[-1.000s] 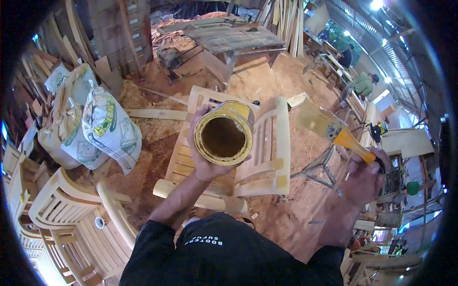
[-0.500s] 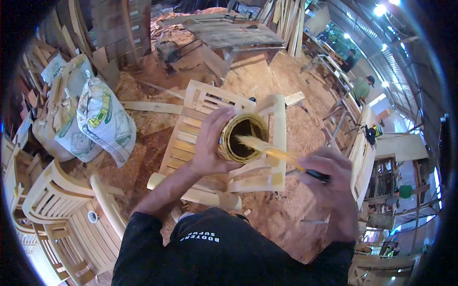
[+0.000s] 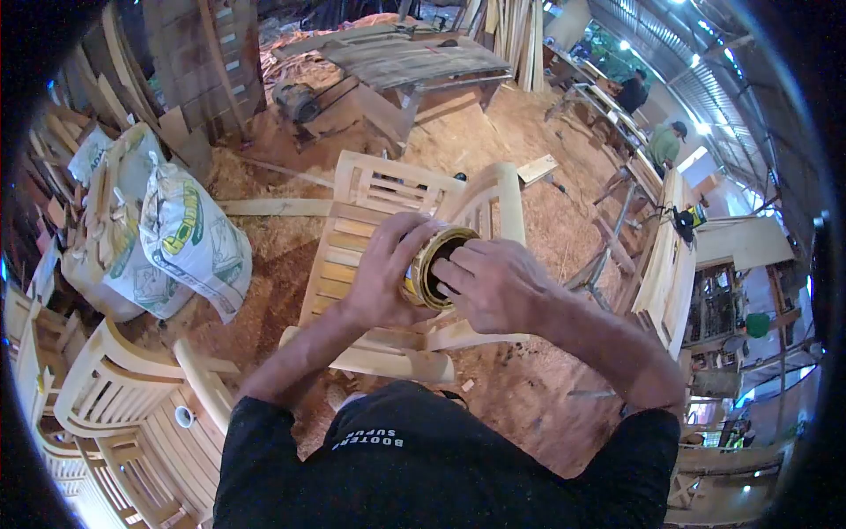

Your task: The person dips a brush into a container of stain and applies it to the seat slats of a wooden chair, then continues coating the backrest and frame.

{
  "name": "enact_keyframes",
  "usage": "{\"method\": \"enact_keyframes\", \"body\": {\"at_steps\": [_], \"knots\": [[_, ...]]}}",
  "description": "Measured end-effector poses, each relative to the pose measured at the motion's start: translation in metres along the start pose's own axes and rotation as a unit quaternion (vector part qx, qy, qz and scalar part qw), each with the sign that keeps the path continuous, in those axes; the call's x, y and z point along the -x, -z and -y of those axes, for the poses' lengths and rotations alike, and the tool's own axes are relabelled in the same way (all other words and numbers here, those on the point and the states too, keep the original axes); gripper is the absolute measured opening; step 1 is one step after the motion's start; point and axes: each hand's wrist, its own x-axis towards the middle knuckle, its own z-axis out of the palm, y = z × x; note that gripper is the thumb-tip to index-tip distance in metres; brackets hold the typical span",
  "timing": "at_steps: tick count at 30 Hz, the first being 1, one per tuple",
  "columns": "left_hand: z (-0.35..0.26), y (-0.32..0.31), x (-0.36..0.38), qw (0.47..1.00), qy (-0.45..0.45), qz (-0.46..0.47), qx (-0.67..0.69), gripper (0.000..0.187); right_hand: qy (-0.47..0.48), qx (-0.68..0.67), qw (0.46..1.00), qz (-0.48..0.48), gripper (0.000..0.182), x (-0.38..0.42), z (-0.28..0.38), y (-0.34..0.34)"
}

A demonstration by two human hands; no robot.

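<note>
My left hand (image 3: 385,269) is wrapped around the side of an open tin can (image 3: 416,280), its brown-stained mouth tilted up toward me. The fingers of my right hand (image 3: 493,286) are curled together and reach into that mouth. The paintbrush seen in this hand a moment ago is now hidden by the fingers and the can's wall. Below the can stands a pale wooden chair (image 3: 344,264) with a slatted seat and curved armrests.
White printed sacks (image 3: 189,234) stand on the left. More slatted wooden chairs (image 3: 101,379) are at lower left, with a small white cup (image 3: 184,416) on one. A saw table (image 3: 414,66) is at the back. Two people (image 3: 665,145) are at a bench far right.
My right hand has moved left, from well beside the can to its mouth, and the paintbrush has gone out of sight. My left hand still holds the can.
</note>
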Motion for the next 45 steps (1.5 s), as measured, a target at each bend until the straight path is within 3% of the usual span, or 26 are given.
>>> {"method": "enact_keyframes", "body": {"at_steps": [2, 4, 8, 11, 14, 17, 20, 24, 27, 31, 34, 38, 44, 45], "knots": [[0.002, -0.003, 0.001, 0.999, -0.024, -0.031, -0.017, 0.099, -0.042, -0.025, 0.999, -0.016, 0.018, 0.002, 0.006, -0.004], [0.005, -0.006, 0.004, 0.996, -0.045, -0.061, -0.046, 0.097, -0.105, -0.082, 0.987, -0.094, 0.017, 0.003, 0.012, -0.013], [0.008, -0.011, 0.014, 0.984, -0.068, -0.100, -0.133, 0.091, -0.246, -0.200, 0.924, -0.213, 0.019, 0.009, 0.025, -0.033], [0.008, -0.017, 0.017, 0.975, -0.068, -0.105, -0.183, 0.089, -0.373, -0.366, 0.809, -0.269, 0.021, 0.017, 0.025, -0.062], [0.010, -0.022, 0.015, 0.968, -0.075, -0.109, -0.211, 0.087, -0.481, -0.578, 0.580, -0.314, 0.023, 0.013, 0.029, -0.064], [0.012, -0.023, 0.018, 0.967, -0.075, -0.092, -0.226, 0.081, -0.511, -0.631, 0.482, -0.329, 0.022, 0.013, 0.033, -0.055], [0.015, -0.027, 0.012, 0.961, -0.069, -0.109, -0.246, 0.079, -0.516, -0.638, 0.448, -0.354, 0.026, 0.025, 0.034, -0.051], [0.016, -0.022, 0.012, 0.969, 0.000, -0.121, -0.217, 0.086, -0.497, -0.610, 0.464, -0.407, 0.026, 0.057, 0.034, -0.047], [0.015, -0.022, 0.022, 0.971, 0.058, -0.105, -0.206, 0.096, -0.484, -0.645, 0.396, -0.439, 0.028, 0.079, 0.026, -0.053], [0.006, -0.027, 0.033, 0.968, 0.113, -0.096, -0.202, 0.108, -0.450, -0.678, 0.366, -0.452, 0.030, 0.098, 0.020, -0.063], [0.000, -0.031, 0.043, 0.969, 0.154, -0.075, -0.178, 0.108, -0.417, -0.710, 0.299, -0.482, 0.030, 0.110, 0.013, -0.076], [0.002, -0.038, 0.060, 0.969, 0.197, -0.038, -0.144, 0.111, -0.405, -0.708, 0.249, -0.522, 0.031, 0.139, -0.001, -0.082], [0.008, -0.048, 0.099, 0.962, 0.264, -0.022, -0.069, 0.111, -0.406, -0.677, 0.258, -0.557, 0.031, 0.195, -0.016, -0.089], [0.008, -0.050, 0.102, 0.958, 0.278, -0.019, -0.065, 0.110, -0.408, -0.674, 0.241, -0.567, 0.030, 0.198, -0.017, -0.088]]}}
